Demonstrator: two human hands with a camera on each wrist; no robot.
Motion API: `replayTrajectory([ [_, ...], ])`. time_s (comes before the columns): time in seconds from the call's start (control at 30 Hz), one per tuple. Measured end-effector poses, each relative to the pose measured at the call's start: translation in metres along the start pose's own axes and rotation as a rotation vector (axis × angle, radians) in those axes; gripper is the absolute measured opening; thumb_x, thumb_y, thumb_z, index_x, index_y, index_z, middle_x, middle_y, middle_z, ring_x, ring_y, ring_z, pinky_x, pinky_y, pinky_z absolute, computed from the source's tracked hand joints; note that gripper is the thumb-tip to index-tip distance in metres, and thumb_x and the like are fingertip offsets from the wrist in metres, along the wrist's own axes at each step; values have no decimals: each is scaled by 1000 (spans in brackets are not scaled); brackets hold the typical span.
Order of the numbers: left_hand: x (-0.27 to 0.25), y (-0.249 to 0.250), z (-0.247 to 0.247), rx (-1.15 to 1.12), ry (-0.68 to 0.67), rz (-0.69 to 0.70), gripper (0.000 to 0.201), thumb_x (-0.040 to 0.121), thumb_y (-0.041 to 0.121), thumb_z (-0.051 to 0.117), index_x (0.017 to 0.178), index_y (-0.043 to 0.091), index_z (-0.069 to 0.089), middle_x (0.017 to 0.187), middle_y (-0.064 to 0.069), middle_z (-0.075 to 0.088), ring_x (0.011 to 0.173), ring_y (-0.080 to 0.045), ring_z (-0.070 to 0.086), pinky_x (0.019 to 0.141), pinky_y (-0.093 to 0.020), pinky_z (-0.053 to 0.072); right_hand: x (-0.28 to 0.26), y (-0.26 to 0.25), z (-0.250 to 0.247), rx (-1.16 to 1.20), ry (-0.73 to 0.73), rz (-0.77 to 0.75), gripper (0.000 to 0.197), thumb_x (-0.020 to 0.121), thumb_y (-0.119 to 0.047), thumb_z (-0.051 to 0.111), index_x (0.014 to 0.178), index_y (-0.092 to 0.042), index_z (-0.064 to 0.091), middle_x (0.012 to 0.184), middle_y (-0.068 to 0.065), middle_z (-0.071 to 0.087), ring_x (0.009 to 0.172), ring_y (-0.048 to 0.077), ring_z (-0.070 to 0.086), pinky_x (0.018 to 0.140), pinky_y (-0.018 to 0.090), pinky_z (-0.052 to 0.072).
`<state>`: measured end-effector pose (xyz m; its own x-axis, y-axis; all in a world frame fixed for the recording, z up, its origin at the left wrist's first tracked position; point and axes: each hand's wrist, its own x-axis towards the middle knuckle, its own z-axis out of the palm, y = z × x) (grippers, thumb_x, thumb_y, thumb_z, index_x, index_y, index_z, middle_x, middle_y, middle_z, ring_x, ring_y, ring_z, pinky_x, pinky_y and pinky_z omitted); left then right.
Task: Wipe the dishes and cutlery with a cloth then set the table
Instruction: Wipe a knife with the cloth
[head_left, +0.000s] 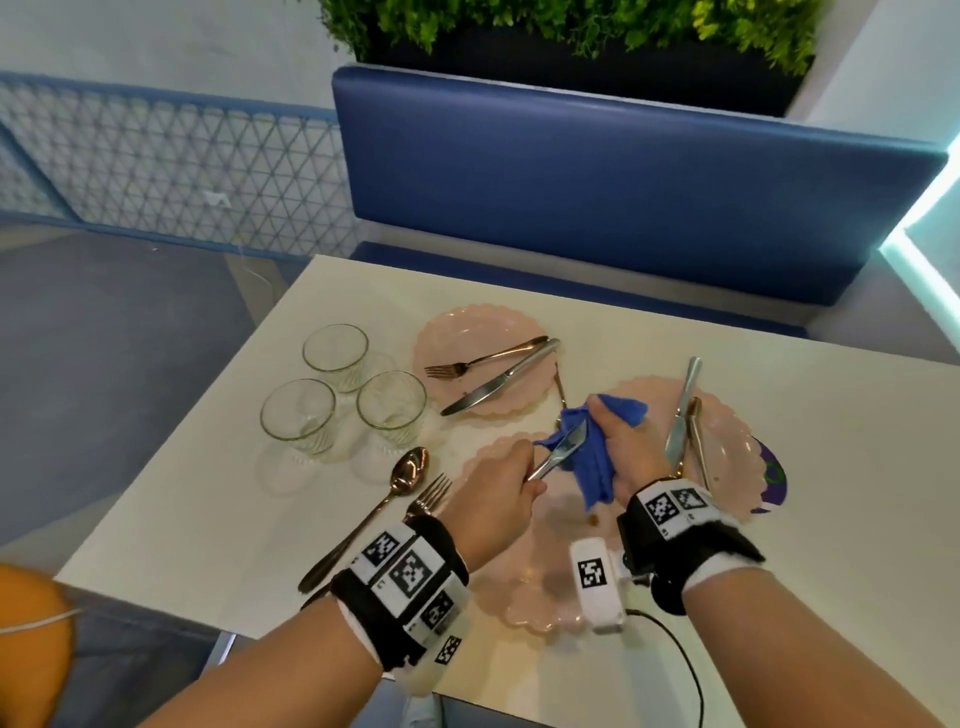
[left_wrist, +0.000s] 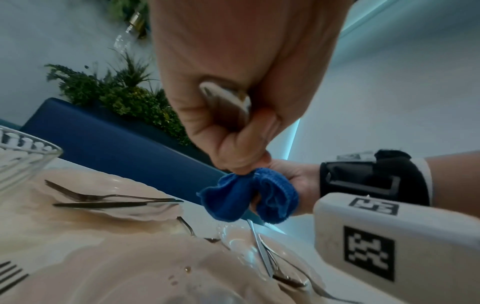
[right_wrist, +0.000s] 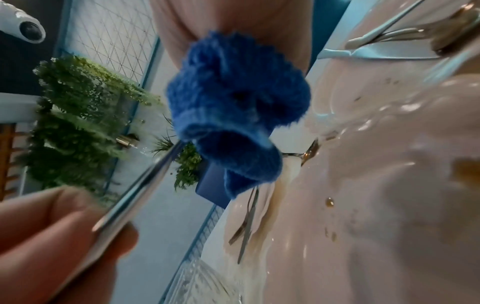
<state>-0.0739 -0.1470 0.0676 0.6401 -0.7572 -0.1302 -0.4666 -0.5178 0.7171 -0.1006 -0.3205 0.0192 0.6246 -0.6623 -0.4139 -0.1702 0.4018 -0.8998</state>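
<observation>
My left hand (head_left: 511, 480) grips the handle of a silver knife (head_left: 563, 451), whose blade points up and right into a blue cloth (head_left: 592, 457). My right hand (head_left: 621, 439) holds the cloth bunched around the blade, above the near pink plate (head_left: 524, 597). In the left wrist view the knife's handle end (left_wrist: 226, 98) shows inside my curled fingers, with the cloth (left_wrist: 249, 195) below. In the right wrist view the cloth (right_wrist: 233, 111) wraps the knife (right_wrist: 140, 185).
Three glasses (head_left: 337, 400) stand at the left. A spoon (head_left: 384, 499) and fork (head_left: 428, 499) lie near the front left. The far plate (head_left: 452, 332) carries a fork and knife; the right plate (head_left: 727, 457) carries more cutlery. A blue bench (head_left: 623, 197) lies beyond the table.
</observation>
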Motion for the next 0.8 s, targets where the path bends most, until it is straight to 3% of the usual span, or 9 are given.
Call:
replayTrajectory([
  [0.1, -10, -12, -13, 6, -28, -47, 9, 95, 21, 48, 91, 16, 42, 66, 8, 45, 69, -17, 51, 64, -29, 41, 7, -11, -1, -36, 99, -86, 23, 90, -31, 57, 71, -18, 62, 70, 8, 65, 67, 24, 62, 81, 41, 56],
  [0.17, -15, -25, -20, -57, -3, -86, 14, 94, 22, 49, 83, 18, 41, 65, 5, 50, 65, -16, 53, 61, -28, 43, 20, -16, -14, 50, 92, -103, 32, 89, -42, 50, 67, -23, 62, 60, 7, 62, 59, 25, 61, 68, 32, 57],
  [0.23, -16, -36, -24, -112, 73, -124, 19, 94, 20, 49, 77, 20, 39, 63, 5, 52, 59, -11, 52, 55, -18, 40, 22, -20, -17, 4, 86, -45, 43, 77, -63, 57, 81, -20, 62, 77, 8, 67, 90, 35, 66, 85, 43, 53],
  [0.27, -14, -40, -24, -138, 107, -139, 19, 94, 19, 49, 78, 20, 40, 61, 6, 53, 57, -8, 51, 51, -12, 38, 10, -23, -9, 6, 35, -16, 46, 78, -63, 56, 88, -18, 61, 85, 9, 67, 99, 38, 63, 89, 46, 50],
  [0.37, -7, -36, -17, -188, 104, -142, 14, 94, 16, 48, 82, 17, 43, 62, 7, 54, 55, -3, 50, 50, -9, 39, -24, -11, 22, -24, -207, 83, 41, 97, -38, 41, 110, -2, 58, 107, 21, 65, 104, 36, 61, 91, 43, 50],
  [0.43, -4, -32, -11, -244, 61, -100, 7, 94, 16, 46, 88, 17, 45, 67, 6, 55, 56, -7, 51, 55, -19, 44, -36, 2, 39, -41, -250, 111, 41, 97, -30, 46, 122, 1, 54, 118, 24, 62, 111, 36, 60, 91, 42, 52],
  [0.53, -10, -34, -12, -335, -61, -134, 8, 95, 22, 47, 96, 16, 44, 75, -1, 62, 48, -10, 51, 44, -23, 42, -34, -1, 42, 40, -147, 36, 40, 93, -26, 54, 124, 1, 54, 114, 21, 65, 105, 32, 63, 91, 44, 50],
  [0.63, -17, -40, -18, -440, -198, -221, 15, 98, 15, 40, 87, 12, 50, 61, -2, 58, 35, -8, 46, 41, -24, 40, -17, -10, 34, 110, -88, -37, 59, 76, -43, 68, 120, -5, 58, 108, 15, 67, 96, 24, 66, 83, 38, 51],
  [0.8, -15, -43, -21, -529, -90, -270, 27, 98, 12, 40, 73, 11, 52, 52, -2, 48, 32, -9, 39, 37, -21, 35, -39, -2, 54, 101, -292, -41, 28, 91, -28, 54, 113, -12, 61, 108, 12, 69, 98, 25, 65, 83, 41, 52],
])
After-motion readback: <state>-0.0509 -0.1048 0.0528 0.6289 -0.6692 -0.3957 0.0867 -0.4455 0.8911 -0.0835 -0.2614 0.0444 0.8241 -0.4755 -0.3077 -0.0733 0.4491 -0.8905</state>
